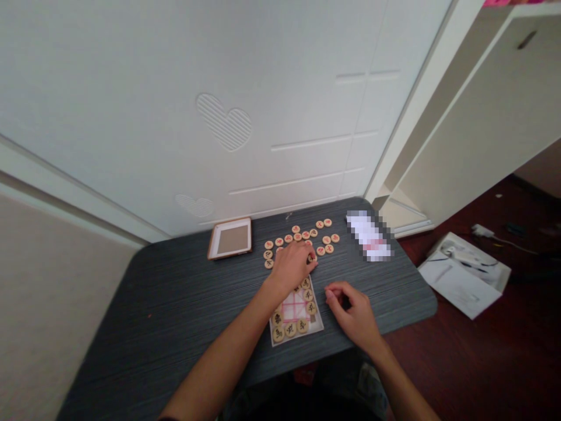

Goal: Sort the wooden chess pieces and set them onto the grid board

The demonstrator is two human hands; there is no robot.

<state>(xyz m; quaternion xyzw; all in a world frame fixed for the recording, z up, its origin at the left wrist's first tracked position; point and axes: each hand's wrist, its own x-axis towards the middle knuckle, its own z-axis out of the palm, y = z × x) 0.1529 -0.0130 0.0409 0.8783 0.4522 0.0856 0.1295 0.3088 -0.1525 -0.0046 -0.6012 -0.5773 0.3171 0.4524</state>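
Note:
My left hand [293, 263] reaches over the loose Chinese chess pieces, its thumb and fingers closed at a round wooden piece [312, 258]. Below that wrist lies a shallow white box [319, 323] with a pink-lined sheet inside. Pieces with black characters, such as one piece [302, 325], sit along the sides of the box, partly covered by my forearm. To the right of the box, my right hand [353, 310] rests over the table edge with its fingers curled in; whatever they may hold is hidden.
Loose red-marked pieces [298, 237] lie in rows at the back of the dark table [184, 316]. A brown-rimmed box lid [232, 238] lies to their left. A blurred-out item [369, 235] is at the back right. On the floor stands a white box [467, 272] with cables.

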